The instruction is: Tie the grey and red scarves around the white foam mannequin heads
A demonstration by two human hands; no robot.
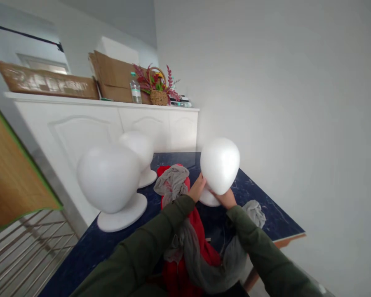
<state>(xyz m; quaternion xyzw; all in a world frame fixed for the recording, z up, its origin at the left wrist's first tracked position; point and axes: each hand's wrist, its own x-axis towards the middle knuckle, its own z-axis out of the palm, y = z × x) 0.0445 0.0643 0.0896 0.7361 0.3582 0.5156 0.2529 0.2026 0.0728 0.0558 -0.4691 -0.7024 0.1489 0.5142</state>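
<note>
Your left hand [198,188] and right hand [226,199] cup the tilted foam mannequin head [219,166] between spread fingers; slick foam could slip if that grip eases, dropping it toward the red cloth [198,225] below the fingers.

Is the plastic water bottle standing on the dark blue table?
No, the plastic water bottle stands on top of the white cabinet, beside a wicker basket.

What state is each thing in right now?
Held foam head: tilted, on its round base, between both hands.
Left hand: holding it, lower left.
Right hand: holding it, lower right.
Nearer foam head: standing on its base.
Farther foam head: standing on its base.
Red cloth: crumpled.
Grey scarf: bunched over the red cloth.
Water bottle: upright, capped.
</note>
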